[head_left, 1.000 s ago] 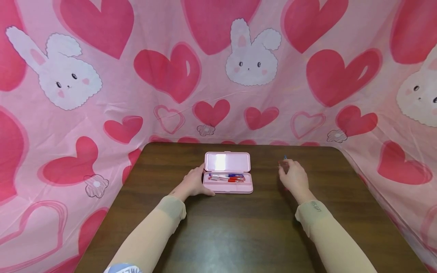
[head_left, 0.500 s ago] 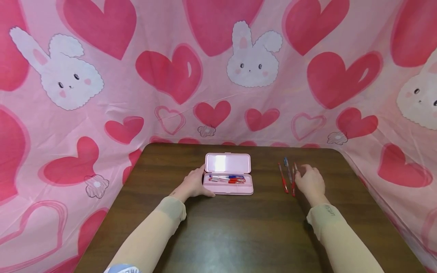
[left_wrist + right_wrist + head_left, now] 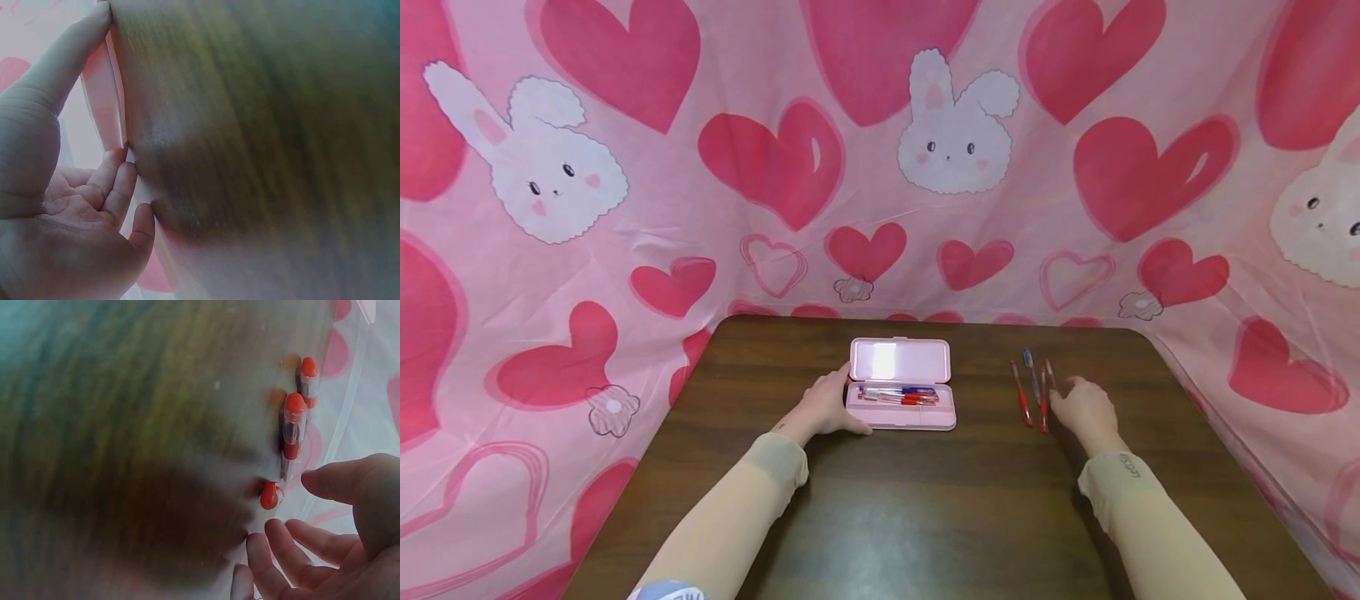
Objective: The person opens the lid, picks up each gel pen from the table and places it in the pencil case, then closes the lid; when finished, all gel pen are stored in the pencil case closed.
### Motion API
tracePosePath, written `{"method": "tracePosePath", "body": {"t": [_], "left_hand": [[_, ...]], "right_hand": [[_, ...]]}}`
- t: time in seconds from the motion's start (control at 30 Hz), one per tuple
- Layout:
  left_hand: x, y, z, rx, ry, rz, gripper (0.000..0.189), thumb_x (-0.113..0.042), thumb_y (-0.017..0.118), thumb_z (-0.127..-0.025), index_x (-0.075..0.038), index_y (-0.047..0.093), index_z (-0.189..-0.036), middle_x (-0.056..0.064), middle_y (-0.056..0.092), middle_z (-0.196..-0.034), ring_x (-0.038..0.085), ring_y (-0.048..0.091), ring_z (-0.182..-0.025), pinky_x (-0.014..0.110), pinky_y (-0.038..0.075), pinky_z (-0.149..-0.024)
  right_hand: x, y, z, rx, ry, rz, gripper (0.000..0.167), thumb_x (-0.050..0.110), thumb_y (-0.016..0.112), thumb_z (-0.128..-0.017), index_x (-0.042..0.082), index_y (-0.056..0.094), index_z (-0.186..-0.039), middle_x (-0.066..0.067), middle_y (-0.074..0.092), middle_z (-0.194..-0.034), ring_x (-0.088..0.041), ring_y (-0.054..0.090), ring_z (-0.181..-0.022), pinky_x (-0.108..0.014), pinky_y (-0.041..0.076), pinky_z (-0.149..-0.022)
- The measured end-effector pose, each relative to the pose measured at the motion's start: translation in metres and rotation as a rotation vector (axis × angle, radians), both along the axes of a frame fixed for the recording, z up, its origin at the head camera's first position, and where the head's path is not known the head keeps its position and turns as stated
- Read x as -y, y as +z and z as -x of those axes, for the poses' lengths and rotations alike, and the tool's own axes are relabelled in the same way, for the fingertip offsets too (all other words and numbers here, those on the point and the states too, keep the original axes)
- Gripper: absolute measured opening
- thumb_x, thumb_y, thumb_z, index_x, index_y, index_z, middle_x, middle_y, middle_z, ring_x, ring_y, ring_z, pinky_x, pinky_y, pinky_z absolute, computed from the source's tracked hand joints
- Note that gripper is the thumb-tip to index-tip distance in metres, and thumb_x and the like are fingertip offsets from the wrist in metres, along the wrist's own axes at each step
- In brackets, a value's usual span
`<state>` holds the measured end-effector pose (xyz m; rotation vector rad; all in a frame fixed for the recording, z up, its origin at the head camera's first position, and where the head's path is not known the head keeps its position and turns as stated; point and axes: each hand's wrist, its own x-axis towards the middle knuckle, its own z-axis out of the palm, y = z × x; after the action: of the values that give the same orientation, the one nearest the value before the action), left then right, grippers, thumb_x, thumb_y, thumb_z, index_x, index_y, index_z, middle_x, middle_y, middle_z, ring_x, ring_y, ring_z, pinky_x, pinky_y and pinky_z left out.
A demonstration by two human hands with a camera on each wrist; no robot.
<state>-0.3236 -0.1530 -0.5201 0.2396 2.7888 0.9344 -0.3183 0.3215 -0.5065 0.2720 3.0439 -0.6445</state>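
An open pink pencil case point(image 3: 938, 414) lies on the table, its lid point(image 3: 917, 361) folded back. Several pens point(image 3: 898, 395) with blue and red parts lie in its rear compartment. My left hand point(image 3: 826, 404) holds the case's left end, thumb at the front corner and fingers along the side; the left wrist view shows the case wall point(image 3: 106, 100) between thumb and fingers. To the right, my right hand point(image 3: 1086, 410) is beside loose pens, fingers relaxed and spread. In the right wrist view a red-ended pen point(image 3: 269, 495) lies near the gap between thumb point(image 3: 331, 480) and fingers, ungripped.
Left of the right hand, a red pen point(image 3: 1021, 392), a blue pen point(image 3: 1033, 371) and another red pen point(image 3: 1043, 404) lie roughly lengthwise. The brown wooden table point(image 3: 880, 517) ends at a pink heart-and-bunny cloth point(image 3: 865, 167) behind and on both sides.
My right hand has moved right from over the pens to beside them, uncovering them; in the last half second it shifted only slightly. The left hand and pencil case stay put.
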Motion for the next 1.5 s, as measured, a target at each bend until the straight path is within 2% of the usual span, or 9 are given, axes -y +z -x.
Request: {"method": "tracePosePath", "body": {"t": [0.3, 0.73, 0.87, 1.03, 1.3, 1.5], "left_hand": [[0.001, 0.001, -0.001, -0.004, 0.001, 0.003, 0.134, -0.048, 0.104, -0.070, -0.021, 0.025, -0.175, 0.014, 0.050, -0.168, 0.038, 0.044, -0.155, 0.070, 0.035, -0.129], [-0.001, 0.001, -0.002, -0.002, -0.002, 0.001, 0.134, -0.048, 0.104, -0.070, -0.020, 0.026, -0.175, 0.014, 0.050, -0.169, 0.038, 0.043, -0.157, 0.072, 0.034, -0.129], [-0.001, 0.001, -0.002, -0.002, -0.003, -0.002, 0.134, -0.047, 0.104, -0.070, -0.020, 0.026, -0.175, 0.014, 0.050, -0.169, 0.039, 0.043, -0.157, 0.072, 0.034, -0.129], [0.000, 0.000, -0.002, -0.004, -0.001, 0.010, 0.135, -0.049, 0.104, -0.070, -0.019, 0.026, -0.175, 0.014, 0.049, -0.169, 0.039, 0.043, -0.157, 0.071, 0.034, -0.130], [0.000, 0.000, 0.000, -0.021, -0.004, 0.013, 0.135, -0.049, 0.105, -0.069, -0.019, 0.026, -0.175, 0.015, 0.051, -0.167, 0.038, 0.045, -0.155, 0.070, 0.035, -0.130], [-0.001, 0.001, -0.001, -0.013, -0.003, 0.018, 0.136, -0.049, 0.105, -0.069, -0.019, 0.026, -0.175, 0.015, 0.050, -0.168, 0.039, 0.044, -0.156, 0.070, 0.034, -0.130]], "right_hand": [[0.000, -0.003, 0.001, 0.035, 0.016, -0.025, 0.056, 0.034, 0.061, -0.104, -0.013, 0.063, -0.133, -0.039, 0.066, -0.137, -0.059, 0.065, -0.121, -0.068, 0.056, -0.099], [-0.001, 0.000, -0.001, 0.078, -0.027, 0.005, 0.046, 0.027, 0.063, -0.100, -0.010, 0.070, -0.126, -0.035, 0.072, -0.126, -0.050, 0.070, -0.104, -0.063, 0.058, -0.090], [-0.002, 0.000, -0.002, 0.043, -0.029, 0.003, 0.040, 0.025, 0.063, -0.097, -0.008, 0.075, -0.116, -0.033, 0.075, -0.118, -0.049, 0.072, -0.098, -0.061, 0.059, -0.086], [-0.002, 0.002, -0.002, -0.016, -0.029, 0.005, 0.036, 0.024, 0.063, -0.095, -0.007, 0.078, -0.108, -0.032, 0.077, -0.112, -0.052, 0.072, -0.098, -0.061, 0.059, -0.082], [0.009, 0.007, 0.001, -0.120, -0.008, 0.012, 0.040, 0.025, 0.062, -0.099, -0.005, 0.077, -0.121, -0.029, 0.078, -0.122, -0.052, 0.074, -0.107, -0.061, 0.060, -0.082], [0.021, 0.010, 0.002, -0.155, 0.016, 0.059, 0.040, 0.028, 0.064, -0.101, -0.004, 0.078, -0.121, -0.024, 0.081, -0.114, -0.046, 0.076, -0.102, -0.058, 0.060, -0.082]]}}
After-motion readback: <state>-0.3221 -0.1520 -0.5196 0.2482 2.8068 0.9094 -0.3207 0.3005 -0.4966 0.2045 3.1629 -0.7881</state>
